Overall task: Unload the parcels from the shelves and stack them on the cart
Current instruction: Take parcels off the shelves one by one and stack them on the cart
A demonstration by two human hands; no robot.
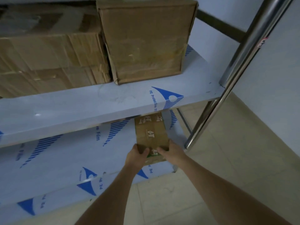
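Observation:
A small brown taped parcel (151, 133) with white printed marks lies on the lower shelf (68, 161), its far end hidden under the shelf above. My left hand (138, 155) grips its near left corner, thumb on top. My right hand (172, 152) grips the near right corner. On the upper shelf (81, 108) stands a tall cardboard box (144, 41), with flat cardboard boxes (48, 62) stacked to its left. No cart is in view.
Both shelves wear white film with blue logos. A shiny steel upright post (240, 62) stands at the shelf's right end. Beige tiled floor (235, 151) lies right of and below the shelves. A pale wall runs behind.

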